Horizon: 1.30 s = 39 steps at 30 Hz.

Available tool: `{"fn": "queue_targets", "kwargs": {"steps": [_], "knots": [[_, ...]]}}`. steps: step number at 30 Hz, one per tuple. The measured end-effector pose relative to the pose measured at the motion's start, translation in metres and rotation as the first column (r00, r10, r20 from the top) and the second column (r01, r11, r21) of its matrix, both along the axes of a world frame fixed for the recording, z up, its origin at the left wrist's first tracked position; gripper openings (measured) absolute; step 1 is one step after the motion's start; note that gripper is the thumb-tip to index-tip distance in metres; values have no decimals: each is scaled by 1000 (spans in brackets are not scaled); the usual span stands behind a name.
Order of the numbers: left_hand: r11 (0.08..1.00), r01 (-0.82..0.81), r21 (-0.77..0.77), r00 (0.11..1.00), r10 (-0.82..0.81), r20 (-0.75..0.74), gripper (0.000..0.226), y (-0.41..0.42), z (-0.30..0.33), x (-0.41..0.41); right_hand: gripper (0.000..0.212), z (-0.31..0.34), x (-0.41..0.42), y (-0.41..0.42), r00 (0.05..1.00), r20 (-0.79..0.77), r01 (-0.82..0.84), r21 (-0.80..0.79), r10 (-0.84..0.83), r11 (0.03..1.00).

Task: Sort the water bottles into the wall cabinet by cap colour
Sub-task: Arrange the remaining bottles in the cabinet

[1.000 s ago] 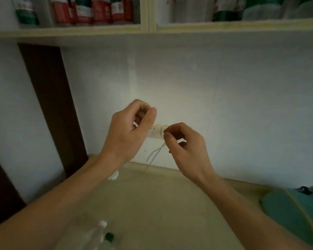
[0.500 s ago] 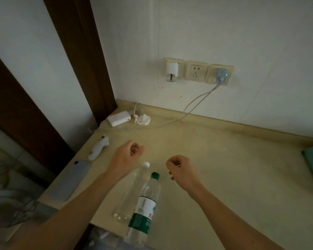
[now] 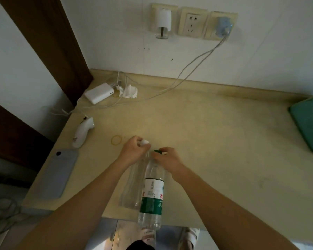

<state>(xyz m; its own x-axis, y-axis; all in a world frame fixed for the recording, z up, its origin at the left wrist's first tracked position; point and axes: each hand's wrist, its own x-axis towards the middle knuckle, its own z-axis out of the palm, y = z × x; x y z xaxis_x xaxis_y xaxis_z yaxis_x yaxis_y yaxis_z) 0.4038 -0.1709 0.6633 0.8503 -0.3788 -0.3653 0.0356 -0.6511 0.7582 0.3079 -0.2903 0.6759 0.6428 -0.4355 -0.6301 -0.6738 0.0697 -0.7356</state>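
Two clear water bottles lie side by side on the beige counter (image 3: 215,141), necks pointing away from me. The left one is a plain white-capped bottle (image 3: 131,188); my left hand (image 3: 134,150) grips its neck just under the cap. The right one is a green-capped bottle (image 3: 153,195) with a green and white label, its base past the counter's front edge. My right hand (image 3: 167,157) pinches its neck at the green cap. The wall cabinet is out of view.
On the counter's left lie a grey phone (image 3: 59,175), a white handheld device (image 3: 82,131), a rubber band (image 3: 116,140), a white power bank (image 3: 99,92), crumpled tissue (image 3: 128,91) and cables. Wall sockets (image 3: 192,22) sit above. A teal tray (image 3: 309,123) is at the right.
My view dropped from the cabinet shelf and wall down to the counter. Both hands came down from mid-air and closed on the necks of the two lying bottles.
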Motion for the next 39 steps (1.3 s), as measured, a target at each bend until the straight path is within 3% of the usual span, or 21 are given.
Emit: {"fn": "queue_targets", "kwargs": {"steps": [6, 11, 16, 19, 24, 39], "knots": [[996, -71, -55, 996, 68, -53, 39, -1, 3, -2, 30, -1, -3, 5, 987, 37, 157, 14, -157, 988], [983, -52, -178, 998, 43, -52, 26, -2, 33, 7, 20, 31, -5, -14, 959, 173, 237, -65, -223, 969], [958, 21, -287, 997, 3, 83, 22, -6, 74, 11, 34, 83, -9, -26, 907, 379, 261, -166, -183, 951], [927, 109, -359, 984, -49, 173, 21, -6, 93, 9, 37, 107, -17, -27, 885, 462, 208, -276, -60, 938], [892, 215, -398, 954, -105, 280, 24, 4, 107, 2, 43, 119, -32, -21, 902, 421, 121, -466, 99, 876], [878, 300, -374, 927, -176, 331, 42, 27, 105, -12, 42, 112, -36, -26, 900, 405, 83, -522, 161, 849]]}}
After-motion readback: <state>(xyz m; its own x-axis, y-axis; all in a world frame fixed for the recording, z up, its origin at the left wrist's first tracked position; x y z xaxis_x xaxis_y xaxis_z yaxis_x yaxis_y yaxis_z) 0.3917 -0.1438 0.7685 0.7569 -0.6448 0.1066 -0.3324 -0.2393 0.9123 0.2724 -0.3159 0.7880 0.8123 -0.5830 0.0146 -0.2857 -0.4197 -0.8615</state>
